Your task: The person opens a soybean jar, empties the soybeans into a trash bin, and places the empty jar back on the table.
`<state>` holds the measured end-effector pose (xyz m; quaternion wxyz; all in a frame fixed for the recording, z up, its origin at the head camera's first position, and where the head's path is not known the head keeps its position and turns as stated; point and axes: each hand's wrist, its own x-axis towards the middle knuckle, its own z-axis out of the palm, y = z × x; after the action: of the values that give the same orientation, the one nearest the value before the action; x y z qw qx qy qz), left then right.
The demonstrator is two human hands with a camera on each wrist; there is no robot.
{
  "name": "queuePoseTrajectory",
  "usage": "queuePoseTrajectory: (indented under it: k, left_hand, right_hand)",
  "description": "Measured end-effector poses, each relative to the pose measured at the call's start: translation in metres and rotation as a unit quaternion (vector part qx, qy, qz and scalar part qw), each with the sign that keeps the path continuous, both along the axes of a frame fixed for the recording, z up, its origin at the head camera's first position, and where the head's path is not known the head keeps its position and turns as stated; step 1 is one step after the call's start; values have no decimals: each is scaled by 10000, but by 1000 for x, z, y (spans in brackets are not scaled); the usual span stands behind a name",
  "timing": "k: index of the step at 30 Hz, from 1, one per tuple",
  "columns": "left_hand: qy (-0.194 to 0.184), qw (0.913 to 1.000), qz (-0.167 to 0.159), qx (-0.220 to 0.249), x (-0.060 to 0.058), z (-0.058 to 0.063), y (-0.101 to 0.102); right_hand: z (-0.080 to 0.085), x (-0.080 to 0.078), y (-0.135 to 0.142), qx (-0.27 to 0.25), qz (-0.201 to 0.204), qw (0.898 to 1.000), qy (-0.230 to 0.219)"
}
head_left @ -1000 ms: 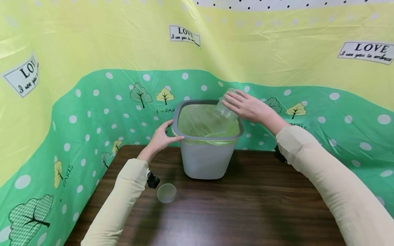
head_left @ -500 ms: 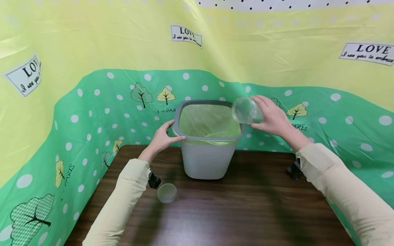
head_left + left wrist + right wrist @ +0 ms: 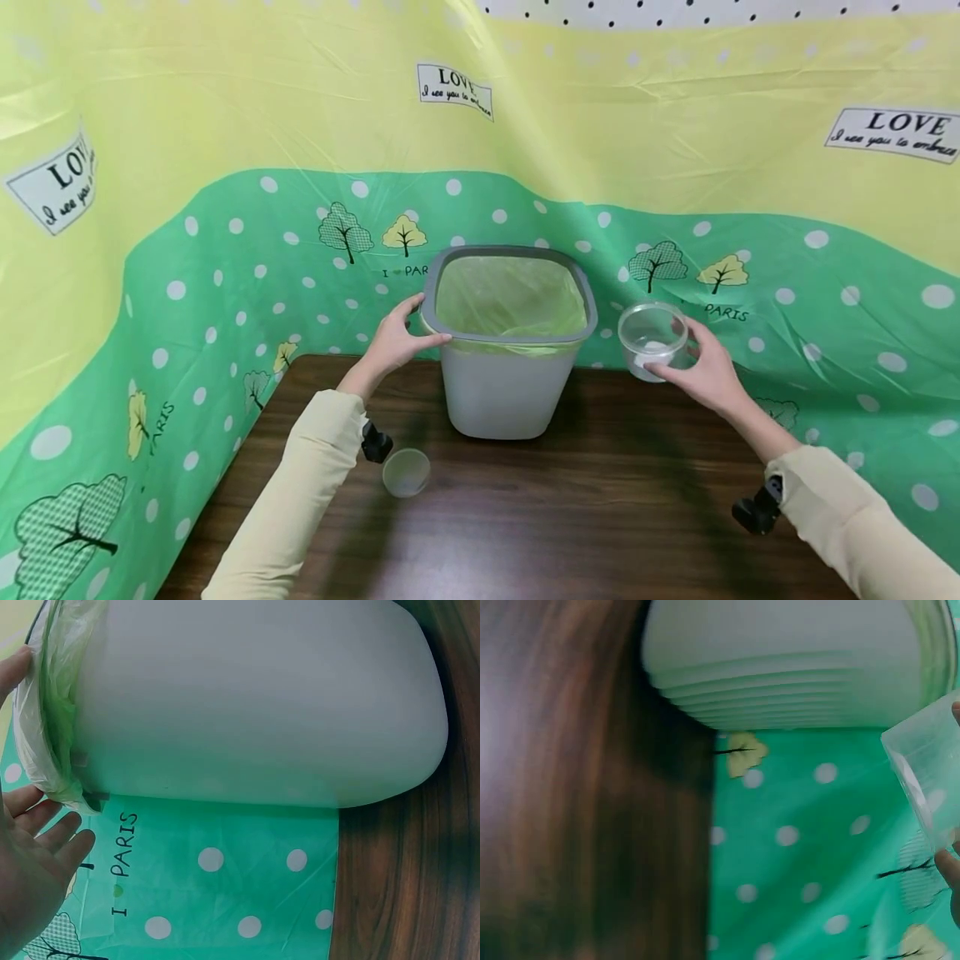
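A light grey trash can (image 3: 506, 392) with a dark grey rim stands upright on the table, lined with a thin green bag (image 3: 495, 292). At its left corner my left hand (image 3: 392, 340) holds the rim, thumb on the front edge and fingers at the side; in the left wrist view the fingertips touch the bag's folded edge. To the right of the can, my right hand (image 3: 708, 371) grips a clear round plastic tub (image 3: 651, 321), its mouth upward and tilted towards me. White patches show through the tub; I cannot tell whether they are inside or behind it.
On the dark wooden table (image 3: 570, 517), a clear round lid (image 3: 407, 472) lies near my left wrist. A green and yellow printed curtain (image 3: 315, 142) hangs behind the table and along its left side.
My right hand has moved the tub from over the can's opening out to the right and lower, turning it from tipped over to mouth up. The left hand has stayed on the rim.
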<state>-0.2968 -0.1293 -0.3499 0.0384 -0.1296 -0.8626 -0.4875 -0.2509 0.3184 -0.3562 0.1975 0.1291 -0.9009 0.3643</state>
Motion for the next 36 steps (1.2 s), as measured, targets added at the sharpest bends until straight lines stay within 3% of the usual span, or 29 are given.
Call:
queuePoseTrajectory:
  k: [11, 24, 29, 36]
  left_hand:
    - [48, 9999, 21, 86, -1, -5, 2]
    - [91, 9998, 35, 155, -2, -8, 5]
    - [130, 9998, 36, 156, -1, -6, 5]
    - [207, 9996, 42, 210, 0, -7, 5]
  right_hand:
    - [-84, 24, 10, -462, -575, 9942, -784]
    - [-167, 32, 2, -1024, -1136, 9783, -1394]
    - [-187, 34, -3, -1149, -1162, 9755, -1472]
    - [-202, 39, -14, -1265, -1220, 9732, -1481]
